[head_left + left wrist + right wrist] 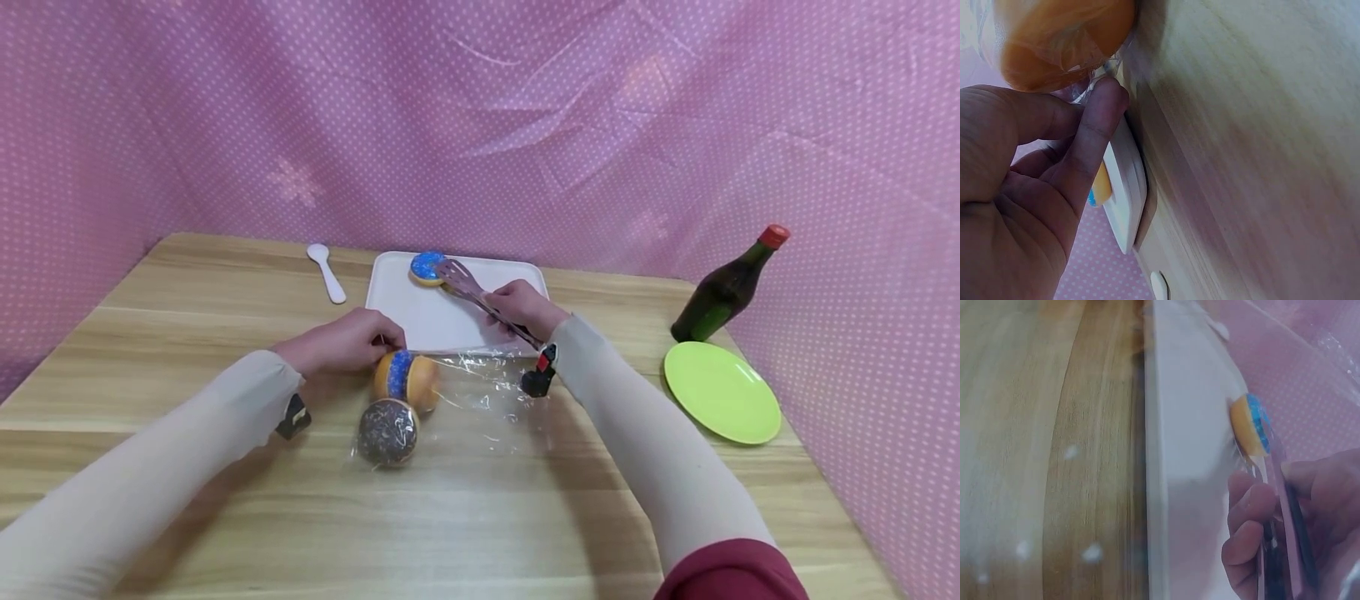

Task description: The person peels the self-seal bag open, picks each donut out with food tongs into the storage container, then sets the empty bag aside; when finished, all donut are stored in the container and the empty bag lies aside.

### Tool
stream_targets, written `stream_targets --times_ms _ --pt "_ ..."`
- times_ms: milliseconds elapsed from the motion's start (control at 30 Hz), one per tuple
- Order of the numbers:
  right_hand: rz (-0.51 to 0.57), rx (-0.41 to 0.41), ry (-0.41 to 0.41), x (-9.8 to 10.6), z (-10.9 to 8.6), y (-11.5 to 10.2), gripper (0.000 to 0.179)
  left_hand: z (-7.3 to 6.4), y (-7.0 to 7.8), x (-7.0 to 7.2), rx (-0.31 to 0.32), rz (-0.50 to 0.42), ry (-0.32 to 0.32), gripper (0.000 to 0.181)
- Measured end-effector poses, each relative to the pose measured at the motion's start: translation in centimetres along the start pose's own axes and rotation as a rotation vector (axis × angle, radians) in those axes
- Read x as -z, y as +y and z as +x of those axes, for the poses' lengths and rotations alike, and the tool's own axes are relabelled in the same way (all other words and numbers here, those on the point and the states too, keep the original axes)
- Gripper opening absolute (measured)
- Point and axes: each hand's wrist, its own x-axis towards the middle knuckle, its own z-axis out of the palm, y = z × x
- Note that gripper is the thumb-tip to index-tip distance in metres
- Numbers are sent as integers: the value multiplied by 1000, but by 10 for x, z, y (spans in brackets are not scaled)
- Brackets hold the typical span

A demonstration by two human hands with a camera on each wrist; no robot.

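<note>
My right hand holds brownish-pink slotted tongs above a white tray. Their slotted end lies against a blue-iced doughnut on the tray's far left part; whether both tong arms clasp it I cannot tell. With thumb and fingertip, my left hand pinches the edge of a clear plastic bag in front of the tray. Inside the bag are a chocolate-coloured doughnut and a tan piece with blue icing beside another tan round one.
A white spoon lies left of the tray. At the right stand a dark green bottle with a red cap and, nearer, a lime-green plate. Pink dotted cloth hangs behind the wooden table and along its sides.
</note>
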Motion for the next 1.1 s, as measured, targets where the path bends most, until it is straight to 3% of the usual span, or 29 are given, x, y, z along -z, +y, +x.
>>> stream_targets --times_ms 367,667,933,1100 --pt "-31 7 13 0 -1 0 43 -1 -2 -2 1 5 9 27" --pt "-74 59 8 8 -7 5 46 -1 0 -1 -17 27 15 26" --pt "-134 172 24 33 -22 24 47 -3 0 0 -11 30 18 25" --pt "-180 231 38 53 -41 43 46 -3 0 -1 -8 24 22 25"
